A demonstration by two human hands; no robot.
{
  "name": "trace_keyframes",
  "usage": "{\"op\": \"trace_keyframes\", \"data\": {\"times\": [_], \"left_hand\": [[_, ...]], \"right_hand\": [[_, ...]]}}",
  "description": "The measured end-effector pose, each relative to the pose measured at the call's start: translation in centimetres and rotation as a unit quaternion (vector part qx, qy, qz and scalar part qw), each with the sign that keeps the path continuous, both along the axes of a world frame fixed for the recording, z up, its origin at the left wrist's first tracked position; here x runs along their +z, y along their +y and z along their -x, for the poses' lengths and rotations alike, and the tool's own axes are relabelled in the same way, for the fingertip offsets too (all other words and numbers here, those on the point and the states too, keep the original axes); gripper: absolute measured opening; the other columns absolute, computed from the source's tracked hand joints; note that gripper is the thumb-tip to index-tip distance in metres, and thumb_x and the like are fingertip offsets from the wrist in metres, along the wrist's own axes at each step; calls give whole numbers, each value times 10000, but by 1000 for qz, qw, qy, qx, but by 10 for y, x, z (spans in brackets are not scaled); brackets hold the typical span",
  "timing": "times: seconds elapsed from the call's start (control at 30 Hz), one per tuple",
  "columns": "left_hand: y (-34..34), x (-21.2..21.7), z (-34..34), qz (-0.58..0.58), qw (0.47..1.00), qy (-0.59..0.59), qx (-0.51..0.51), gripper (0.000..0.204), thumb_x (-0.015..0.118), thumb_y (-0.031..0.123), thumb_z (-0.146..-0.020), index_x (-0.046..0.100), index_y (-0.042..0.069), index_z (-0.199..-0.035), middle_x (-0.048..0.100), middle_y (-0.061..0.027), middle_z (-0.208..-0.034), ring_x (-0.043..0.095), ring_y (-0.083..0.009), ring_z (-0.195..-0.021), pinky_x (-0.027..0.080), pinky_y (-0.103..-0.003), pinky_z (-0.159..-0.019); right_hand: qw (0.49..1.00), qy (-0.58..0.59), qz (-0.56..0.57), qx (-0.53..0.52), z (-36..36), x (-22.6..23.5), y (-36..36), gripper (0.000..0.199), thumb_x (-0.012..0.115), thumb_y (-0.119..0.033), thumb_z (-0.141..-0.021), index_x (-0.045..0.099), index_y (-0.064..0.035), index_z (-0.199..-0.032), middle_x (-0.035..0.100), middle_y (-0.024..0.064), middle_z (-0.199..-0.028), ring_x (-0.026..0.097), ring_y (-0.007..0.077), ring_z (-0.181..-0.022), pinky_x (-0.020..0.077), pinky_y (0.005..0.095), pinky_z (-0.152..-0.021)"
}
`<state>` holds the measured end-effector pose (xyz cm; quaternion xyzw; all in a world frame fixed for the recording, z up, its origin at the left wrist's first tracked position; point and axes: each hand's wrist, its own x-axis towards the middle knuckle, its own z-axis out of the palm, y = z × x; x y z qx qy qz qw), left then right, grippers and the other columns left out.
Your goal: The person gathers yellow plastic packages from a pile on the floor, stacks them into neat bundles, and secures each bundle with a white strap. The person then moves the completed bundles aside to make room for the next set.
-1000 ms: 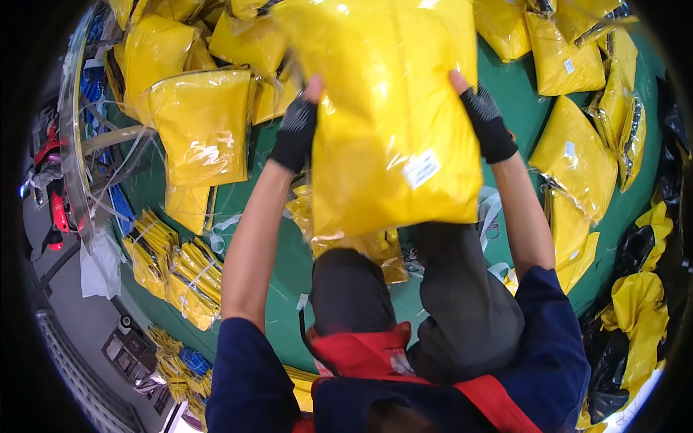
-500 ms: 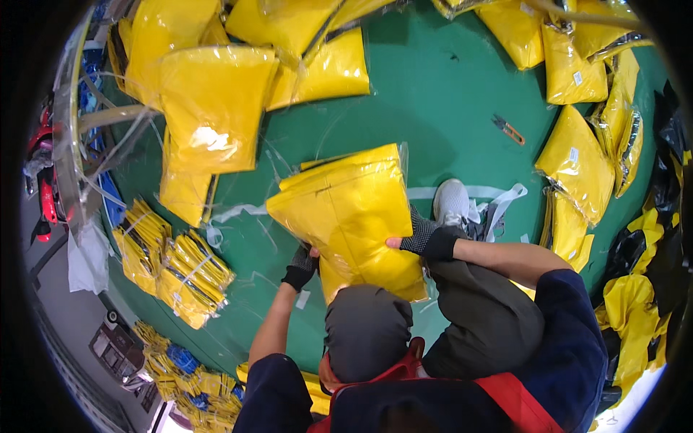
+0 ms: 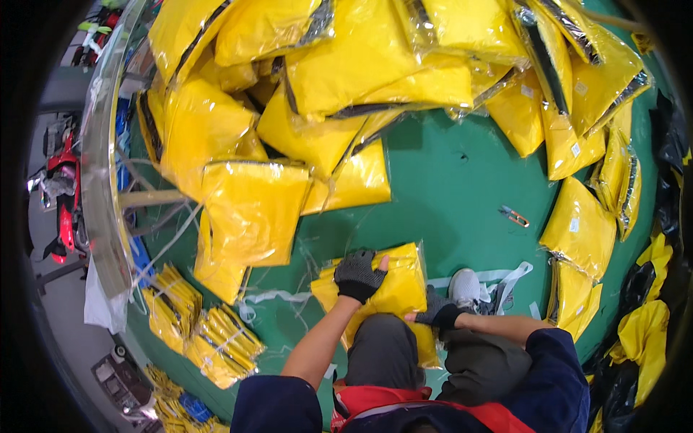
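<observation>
Left hand: I am pressing it flat on the yellow bagged packet — fingers spread, gripping nothing.
Right hand: fingers curling on the packet's right edge.
Packet: lying on the green floor against my knees — pile of yellow packets beyond.

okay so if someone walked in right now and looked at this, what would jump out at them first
A heap of yellow plastic-wrapped packages fills the far side of the green floor. Nearer, the left hand and right hand, both in dark fingerless gloves, press on one yellow package in front of the person's knees.
</observation>
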<state>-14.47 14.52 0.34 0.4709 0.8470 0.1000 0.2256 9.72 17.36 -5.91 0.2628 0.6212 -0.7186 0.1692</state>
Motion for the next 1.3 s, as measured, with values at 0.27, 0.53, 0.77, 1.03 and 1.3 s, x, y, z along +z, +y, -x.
{"op": "trace_keyframes", "data": {"times": [0.27, 0.53, 0.77, 1.03, 1.3], "left_hand": [[-10, -36, 12, -15, 999, -31, 10, 321, 523, 389, -792, 638, 90, -813, 615, -135, -804, 582, -337, -747, 460, -442, -674], [230, 18, 81, -310, 735, -565, 212, 423, 463, 359, -909, 502, 50, -1195, 566, -115, -964, 541, -243, -940, 435, -332, -825], [217, -27, 98, -249, 838, -440, 204, 533, 478, 430, -895, 470, 14, -1227, 551, -132, -1114, 511, -213, -1010, 425, -366, -902], [117, -65, 87, -128, 810, -573, 3, 419, 583, 118, -848, 456, 26, -1237, 538, -69, -1182, 527, -188, -1020, 417, -302, -885], [122, -60, 54, 90, 833, -540, 74, 480, 564, 326, -846, 456, 19, -1198, 602, -116, -1046, 571, -212, -924, 444, -314, -831]], "right_hand": [[936, 11, -229, 265, 61, 38, 155, 386, 541, -382, -836, 605, -13, -931, 607, 159, -929, 565, 263, -826, 444, 360, -788], [739, 160, 93, -648, 178, 147, 453, 679, 652, -551, -714, 490, -124, -1217, 525, 102, -1221, 400, 287, -1194, 254, 529, -991], [728, 368, 104, -569, 100, 144, 364, 454, 600, -114, -832, 432, 0, -1238, 528, 99, -1196, 504, 205, -1091, 401, 333, -947], [958, 87, -153, -224, 26, 178, 324, 640, 761, -171, -652, 500, 28, -1202, 574, 90, -1123, 526, 149, -1026, 410, 258, -886], [976, 103, -151, 116, 96, 185, 399, 538, 756, -207, -688, 555, 34, -1125, 633, 45, -976, 556, 96, -848, 454, 258, -779]]}}
